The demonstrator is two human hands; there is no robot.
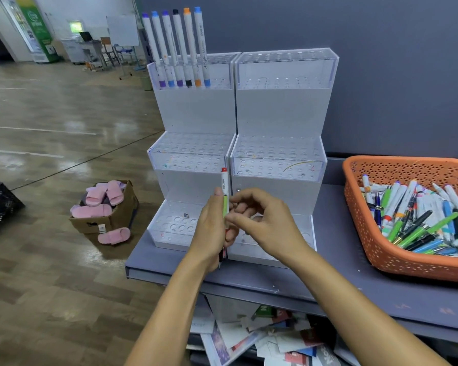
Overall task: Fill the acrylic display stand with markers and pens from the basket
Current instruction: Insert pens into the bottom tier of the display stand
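**Marker held upright before the stand**

The left hand [210, 231] grips a white marker [224, 186] with a red cap and a green band, upright in front of the lowest tier. The right hand [267, 220] has curled fingers whose tips meet the marker at the band; I cannot tell whether they pinch it.

Behind the hands stands the acrylic display stand [278, 112], two stepped units side by side. Only the left unit's top tier is filled, with six white markers [181, 48] capped purple, blue, purple, black, orange and blue.

To the right, an orange basket [397, 257] holds a jumble of pens and markers [418, 220]. Both sit on a grey counter [341, 286] against a dark wall [381, 75].

On the wood-pattern floor [64, 114], a cardboard box [109, 220] holds pink slippers [93, 211].

Lettering on the barrels is too small to read.
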